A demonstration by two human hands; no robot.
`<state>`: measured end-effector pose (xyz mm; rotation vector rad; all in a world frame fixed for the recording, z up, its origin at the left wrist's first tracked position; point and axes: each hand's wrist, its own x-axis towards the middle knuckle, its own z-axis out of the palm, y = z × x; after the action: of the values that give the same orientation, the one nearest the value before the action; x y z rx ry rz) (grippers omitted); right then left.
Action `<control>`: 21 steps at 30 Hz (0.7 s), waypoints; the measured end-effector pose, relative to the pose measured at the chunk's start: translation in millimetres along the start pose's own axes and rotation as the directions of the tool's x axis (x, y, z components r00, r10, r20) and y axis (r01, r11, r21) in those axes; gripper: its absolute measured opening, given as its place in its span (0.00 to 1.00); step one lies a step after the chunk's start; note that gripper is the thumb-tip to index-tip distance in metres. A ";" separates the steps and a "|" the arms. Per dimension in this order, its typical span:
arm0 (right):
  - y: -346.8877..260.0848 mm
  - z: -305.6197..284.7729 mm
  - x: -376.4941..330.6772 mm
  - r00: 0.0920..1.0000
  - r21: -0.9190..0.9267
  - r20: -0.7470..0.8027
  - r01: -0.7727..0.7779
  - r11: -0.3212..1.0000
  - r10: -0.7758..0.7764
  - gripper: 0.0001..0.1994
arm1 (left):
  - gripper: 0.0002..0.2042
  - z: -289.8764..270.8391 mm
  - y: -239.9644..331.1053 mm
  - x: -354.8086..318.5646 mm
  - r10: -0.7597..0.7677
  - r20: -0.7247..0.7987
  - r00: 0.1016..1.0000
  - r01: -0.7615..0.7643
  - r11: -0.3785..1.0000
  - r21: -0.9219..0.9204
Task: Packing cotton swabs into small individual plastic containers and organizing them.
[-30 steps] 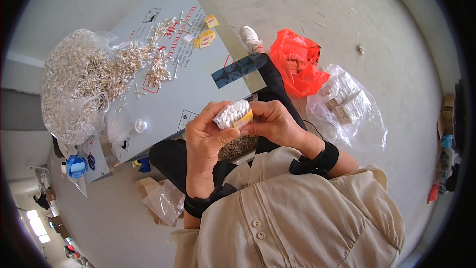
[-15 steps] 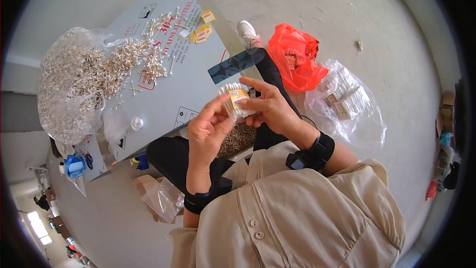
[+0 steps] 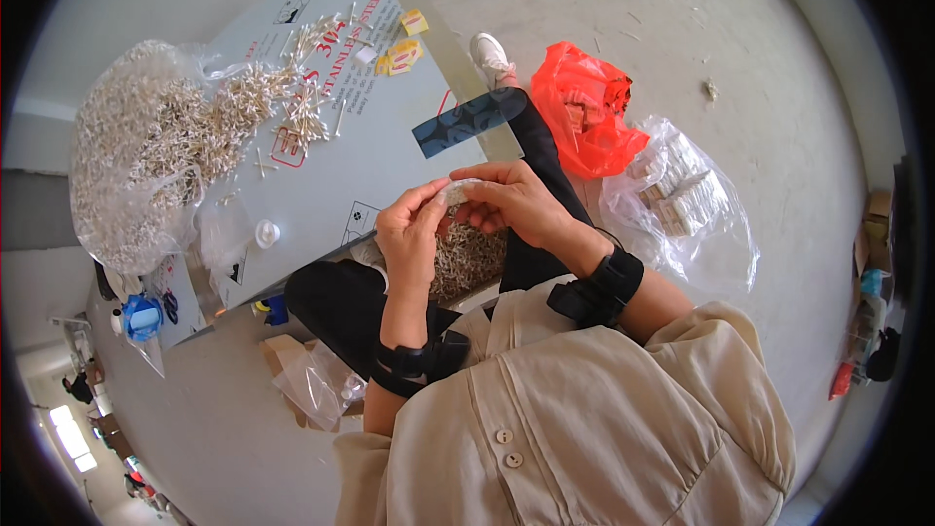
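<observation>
Between my two hands is a small bundle of cotton swabs (image 3: 456, 193), turned so that its white tips face up. My left hand (image 3: 409, 232) pinches its left end, thumb and fingers pressed together. The fingers of my right hand (image 3: 516, 203) close round its right end and cover much of it. Below the hands, between my legs, a container of loose cotton swabs (image 3: 467, 263) shows in part. On the metal-sheet tabletop (image 3: 321, 205) at left lies a big clear bag of loose cotton swabs (image 3: 161, 156), some spilling out of its mouth.
Yellow paper labels (image 3: 399, 58) and a dark blue patterned strip (image 3: 467, 124) lie near the table's right edge. A white spool-like piece (image 3: 267, 234) sits near its front edge. On the floor at right are a red plastic bag (image 3: 584, 112) and a clear bag of packed swab bundles (image 3: 682, 190).
The bundle has been tipped, so its yellow label no longer shows and its tips face up. My hands have come closer together around it, and my right fingers have curled in.
</observation>
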<state>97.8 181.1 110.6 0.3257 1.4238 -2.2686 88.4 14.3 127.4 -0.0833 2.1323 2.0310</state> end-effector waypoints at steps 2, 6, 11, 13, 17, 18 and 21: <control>3.9 -0.6 8.1 0.999 -0.021 -0.027 0.028 0.999 -0.028 0.17 | 0.09 -1.5 -10.2 7.5 -0.013 -0.004 1.000 0.013 0.999 -0.044; 4.2 1.3 19.0 0.996 -0.084 -0.086 -0.011 0.996 0.003 0.15 | 0.08 0.4 -20.6 21.9 -0.045 -0.058 0.997 0.039 0.995 -0.093; 24.3 -7.5 50.0 0.978 -0.049 -0.206 0.025 0.998 -0.034 0.11 | 0.07 3.1 -47.4 44.9 -0.114 -0.057 0.992 0.105 0.985 -0.136; 31.3 -9.5 59.8 0.975 -0.055 -0.222 0.013 0.998 -0.025 0.11 | 0.07 3.6 -61.7 52.6 -0.137 -0.068 0.988 0.127 0.983 -0.134; 35.1 -8.6 71.5 0.957 -0.099 -0.288 0.016 0.995 -0.044 0.10 | 0.06 1.8 -71.8 62.1 -0.136 -0.106 0.985 0.124 0.986 -0.115; 34.7 -9.3 71.6 0.957 -0.099 -0.287 0.013 0.995 -0.041 0.10 | 0.05 -0.3 -71.4 63.6 -0.118 -0.105 0.987 0.109 0.990 -0.094; 34.7 -15.4 72.4 0.958 -0.266 -0.272 0.017 0.964 -0.092 0.09 | 0.04 -2.5 -61.3 66.3 -0.183 -0.074 0.980 0.184 0.983 0.004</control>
<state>50.6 164.5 45.9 0.5485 1.8753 -2.1036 33.9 14.5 55.4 -0.3450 2.0915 1.9387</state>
